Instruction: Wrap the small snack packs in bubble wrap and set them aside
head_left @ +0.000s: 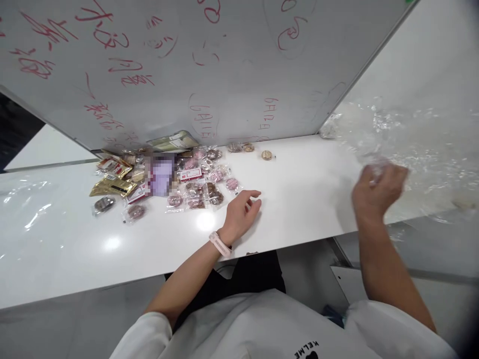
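Note:
My left hand (241, 214) rests near the front edge of the white table with its fingers loosely bent and apart, holding nothing. Just beyond it lies a pink individually wrapped cookie (232, 184). Farther left is a pile with brown wrapped cookies (212, 193), a gold foil packet (113, 187) and a red-and-white packet (190, 174). On the right, my right hand (379, 192) is slightly blurred, its fingers curled around crumpled clear plastic (378, 168). A large sheet of clear plastic (426, 159) spreads beyond and beside this hand.
A whiteboard (239, 75) with red handwriting stands along the back of the table (299, 199). Near its foot are a green pouch (174, 142) and a lone wrapped cookie (267, 155). More clear plastic (33, 214) lies at the far left.

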`<state>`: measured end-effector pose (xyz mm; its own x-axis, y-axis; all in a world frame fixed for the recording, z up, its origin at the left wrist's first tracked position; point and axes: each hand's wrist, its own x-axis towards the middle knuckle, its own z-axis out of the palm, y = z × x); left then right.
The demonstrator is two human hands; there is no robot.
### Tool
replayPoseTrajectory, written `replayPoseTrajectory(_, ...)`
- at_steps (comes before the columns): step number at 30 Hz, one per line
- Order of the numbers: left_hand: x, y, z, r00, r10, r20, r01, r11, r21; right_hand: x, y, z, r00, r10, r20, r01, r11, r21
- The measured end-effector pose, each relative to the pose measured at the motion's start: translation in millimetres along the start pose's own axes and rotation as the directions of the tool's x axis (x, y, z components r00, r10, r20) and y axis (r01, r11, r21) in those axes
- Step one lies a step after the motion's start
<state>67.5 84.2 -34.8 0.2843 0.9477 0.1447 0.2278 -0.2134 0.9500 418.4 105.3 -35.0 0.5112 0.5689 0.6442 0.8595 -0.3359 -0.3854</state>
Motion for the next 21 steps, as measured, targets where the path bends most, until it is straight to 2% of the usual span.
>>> replayPoseTrajectory(1,-3,5,-4,0.993,-0.096,0.072,0.109,0.974,-0.201,-26,-28,-14,0.987,-0.151,0.052,0.146,0.985,0.095)
replayPoseTrajectory(2,-8,9,-9,0.974,-0.161,0.158,0.212,0.893,-0.397,-55,-57,-27,0.948,-0.29,0.132,0.262,0.945,0.196)
replayPoseTrajectory(3,-16,12,-14,0.954,-0.187,0.235,0.29,0.777,-0.558,-82,-83,-40,0.877,-0.42,0.233,0.343,0.887,0.309)
replayPoseTrajectory(4,-26,14,-19,0.941,-0.186,0.284,0.334,0.66,-0.673,-108,-105,-52,0.772,-0.535,0.343,0.378,0.82,0.43)
replayPoseTrajectory(5,-39,15,-25,0.937,-0.177,0.301,0.347,0.57,-0.745,-129,-123,-62,0.657,-0.622,0.426,0.359,0.755,0.549)
replayPoseTrajectory(7,-66,14,-37,0.946,-0.172,0.276,0.325,0.498,-0.804,-159,-145,-76,0.448,-0.711,0.542,0.19,0.668,0.719)
replayPoseTrajectory(8,-80,13,-43,0.95,-0.181,0.255,0.312,0.494,-0.812,-167,-152,-81,0.377,-0.724,0.578,0.067,0.644,0.762)
replayPoseTrajectory(9,-92,12,-48,0.951,-0.198,0.238,0.306,0.496,-0.812,-171,-156,-84,0.339,-0.716,0.61,-0.07,0.628,0.775)
replayPoseTrajectory(10,-101,11,-53,0.949,-0.222,0.222,0.306,0.501,-0.809,-174,-160,-85,0.33,-0.69,0.644,-0.207,0.613,0.763)
replayPoseTrajectory(11,-109,10,-57,0.947,-0.249,0.204,0.307,0.508,-0.805,-175,-163,-85,0.344,-0.647,0.68,-0.334,0.593,0.733)
replayPoseTrajectory(13,-117,10,-64,0.941,-0.3,0.158,0.301,0.525,-0.796,-178,-173,-84,0.398,-0.54,0.741,-0.514,0.538,0.668)
replayPoseTrajectory(14,-119,11,-66,0.937,-0.323,0.131,0.297,0.541,-0.787,-180,-178,-83,0.42,-0.495,0.761,-0.565,0.513,0.646)
replayPoseTrajectory(16,-119,13,-67,0.933,-0.351,0.082,0.288,0.588,-0.756,-186,-189,-83,0.423,-0.458,0.782,-0.624,0.478,0.617)
replayPoseTrajectory(19,-118,15,-66,0.937,-0.341,0.08,0.293,0.637,-0.713,-192,-200,-89,0.372,-0.468,0.802,-0.692,0.436,0.575)
replayPoseTrajectory(21,-118,13,-66,0.942,-0.31,0.129,0.303,0.62,-0.724,-191,-201,-96,0.354,-0.461,0.814,-0.717,0.425,0.552)
